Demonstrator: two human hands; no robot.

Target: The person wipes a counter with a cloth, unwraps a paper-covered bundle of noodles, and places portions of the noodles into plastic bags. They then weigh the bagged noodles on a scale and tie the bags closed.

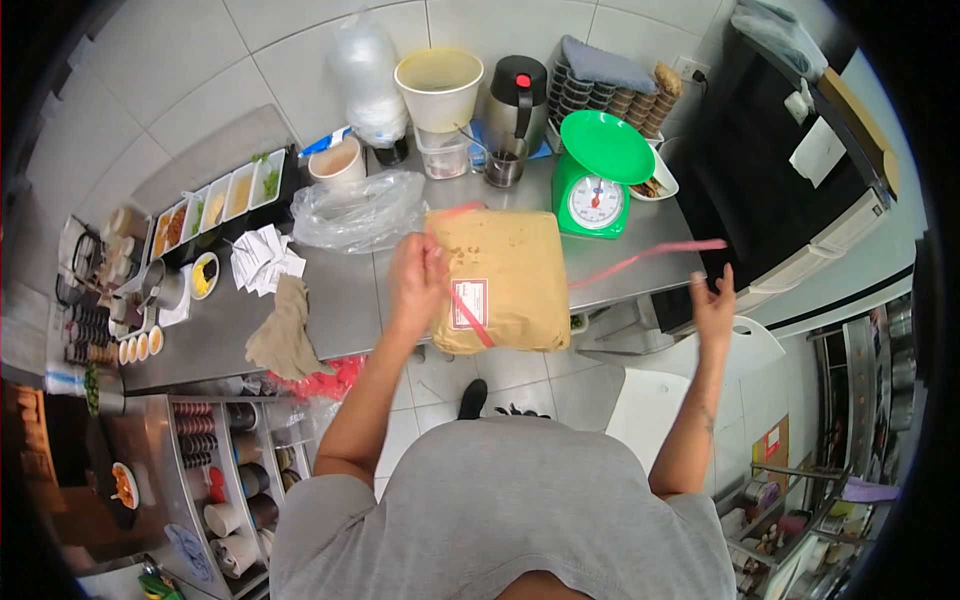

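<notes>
Package lies long axis toward wall, left hand gripping strap, right hand spread open.

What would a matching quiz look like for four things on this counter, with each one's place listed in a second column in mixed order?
Things:
1. brown parcel
2. green scale
3. beige cloth
4. clear plastic bag

Places:
A. lying at the front edge of the counter
B. touched by the left hand
C. beyond the parcel, to its right
D. beyond the parcel, to its left

Pairs: 1-B, 2-C, 3-A, 4-D
</notes>
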